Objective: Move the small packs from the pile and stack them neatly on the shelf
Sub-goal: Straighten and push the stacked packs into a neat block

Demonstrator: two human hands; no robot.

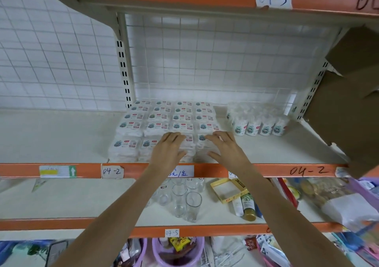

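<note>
Nearest, drinking glasses (185, 199) on the lower shelf. Above — your left hand (167, 147) and right hand (223, 147), fingers spread and lightly bent, rest on the front-row small packs (162, 126), gripping none. Packs stand in neat rows on the shelf (51, 137) marked 04-2. Beyond, right — cotton-swab tubs (257, 121).

the stacked packs (164, 127) filled the shelf (61, 135) from front edge to back grid. left of the packs bare shelf lay open; right of them a narrow gap, then tubs (258, 121), then a cardboard box (346, 102).
</note>
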